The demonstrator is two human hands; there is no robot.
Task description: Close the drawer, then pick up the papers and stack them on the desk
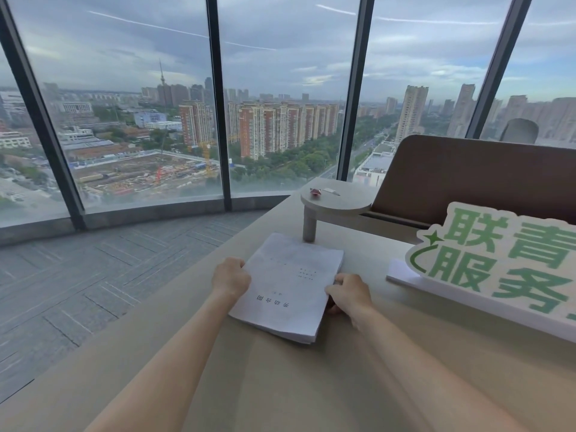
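Observation:
A thick stack of white papers (288, 286) with small printed text lies on the beige desk (280, 385), turned at an angle. My left hand (230, 277) grips the stack's left edge, fingers curled around it. On the right edge, my right hand (349, 293) holds the stack with its fingers on top and the thumb at the side. Both forearms reach in from the bottom of the view. No drawer shows in the frame.
A white sign with large green characters (498, 266) stands on the desk to the right. Behind the papers a small raised round shelf (336, 202) on a post carries a small red object. A brown partition (467, 179) rises behind it. Grey carpet and tall windows lie left.

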